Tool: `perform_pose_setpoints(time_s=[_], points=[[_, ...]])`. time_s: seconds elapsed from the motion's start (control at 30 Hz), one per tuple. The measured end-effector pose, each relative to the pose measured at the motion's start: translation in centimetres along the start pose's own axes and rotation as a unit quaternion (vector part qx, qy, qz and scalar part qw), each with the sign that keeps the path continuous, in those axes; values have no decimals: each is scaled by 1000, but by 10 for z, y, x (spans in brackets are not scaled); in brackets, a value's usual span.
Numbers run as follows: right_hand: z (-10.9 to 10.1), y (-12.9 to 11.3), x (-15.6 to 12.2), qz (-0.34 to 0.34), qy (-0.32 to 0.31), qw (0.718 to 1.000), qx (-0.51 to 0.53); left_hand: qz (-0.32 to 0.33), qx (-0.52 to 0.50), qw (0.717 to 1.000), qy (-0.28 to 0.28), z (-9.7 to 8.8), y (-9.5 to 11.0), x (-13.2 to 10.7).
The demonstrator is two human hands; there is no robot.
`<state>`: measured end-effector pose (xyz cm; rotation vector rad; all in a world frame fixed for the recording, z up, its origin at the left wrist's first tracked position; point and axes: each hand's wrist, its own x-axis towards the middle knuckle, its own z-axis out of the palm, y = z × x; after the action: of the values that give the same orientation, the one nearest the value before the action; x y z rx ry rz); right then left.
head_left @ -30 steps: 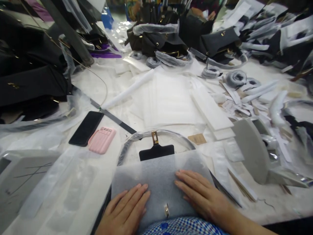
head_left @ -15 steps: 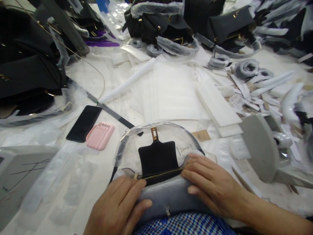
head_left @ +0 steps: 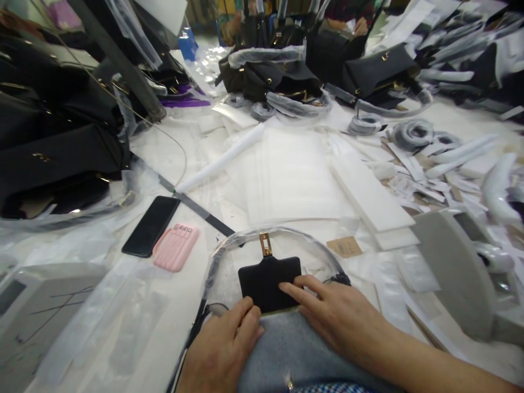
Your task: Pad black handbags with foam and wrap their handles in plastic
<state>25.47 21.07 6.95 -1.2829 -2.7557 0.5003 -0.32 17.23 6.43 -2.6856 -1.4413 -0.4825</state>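
A handbag [head_left: 274,344] with a grey-blue, film-covered front lies before me at the bottom middle. Its black flap [head_left: 266,281] is turned back, away from me, with a gold clasp plate [head_left: 266,244] at the tip. Beyond the flap arches the bag's handle [head_left: 282,229], wrapped in clear plastic. My left hand [head_left: 223,344] is closed on the bag's top edge at the left, fingers bent and pressed together. On the right, my right hand [head_left: 331,311] lies over the top edge, fingers stretched out and the fingertips on the flap. Its thumb is hidden.
A black phone [head_left: 150,226] and a pink case [head_left: 176,248] lie left of the bag. White foam sheets [head_left: 298,174] spread ahead. Black bags [head_left: 61,164] pile up at left and back. Grey machines [head_left: 458,273] flank the table. Other people's hands [head_left: 360,26] show behind.
My right hand has moved left, from the bag's top edge onto the flap. The gold zip, visible before, is now mostly covered. The view has tilted up, showing people at the back.
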Motion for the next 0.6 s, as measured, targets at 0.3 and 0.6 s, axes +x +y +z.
perform_pose_setpoints(time_s=[0.3,0.6], points=[[-1,-3,-3,-3,-8,999,-34,65,-70,994,48,-9,30,-10],[-5,-4,-4,-7,42,999,21,108,-12,989,-97,-19,33,-44]])
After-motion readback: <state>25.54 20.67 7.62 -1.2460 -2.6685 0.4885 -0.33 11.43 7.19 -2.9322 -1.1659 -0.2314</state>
